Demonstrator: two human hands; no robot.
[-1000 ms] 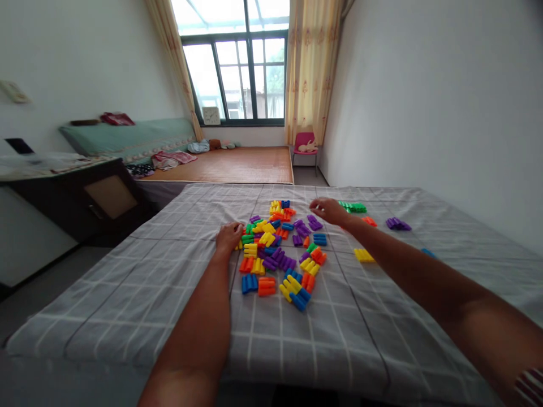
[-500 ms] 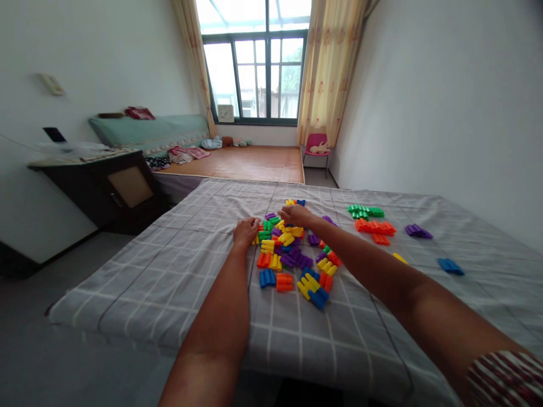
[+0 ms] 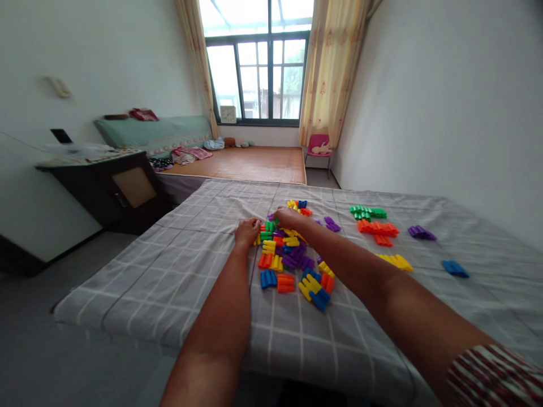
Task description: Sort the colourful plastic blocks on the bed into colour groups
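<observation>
Many-coloured finger-shaped plastic building blocks lie in a loose pile on the bed-like surface with a grey checked cloth [image 3: 169, 271]. My left hand [image 3: 247, 232] rests at the pile's left edge, fingers curled inward beside a yellow block [image 3: 257, 240]; anything inside them is hidden. Over the back of the pile, my right hand [image 3: 288, 218] reaches down with fingers drawn together at a green block [image 3: 276, 224]. Whether it grips that block cannot be told. Closer to me lie a blue block [image 3: 268, 279], an orange block [image 3: 285, 284] and joined yellow-and-blue blocks [image 3: 314, 291].
Sorted rows stand to the right: green blocks [image 3: 368, 212], orange blocks [image 3: 377, 228], yellow blocks [image 3: 395, 262], purple blocks [image 3: 422, 232] and a blue block [image 3: 455, 268]. Beyond are a wooden bed [image 3: 250, 162], a pink chair [image 3: 319, 145] and a dark cabinet [image 3: 102, 192].
My right hand has shifted slightly left and toward the green blocks, uncovering orange and purple blocks behind it. My left hand stays almost in place. The view has moved a little.
</observation>
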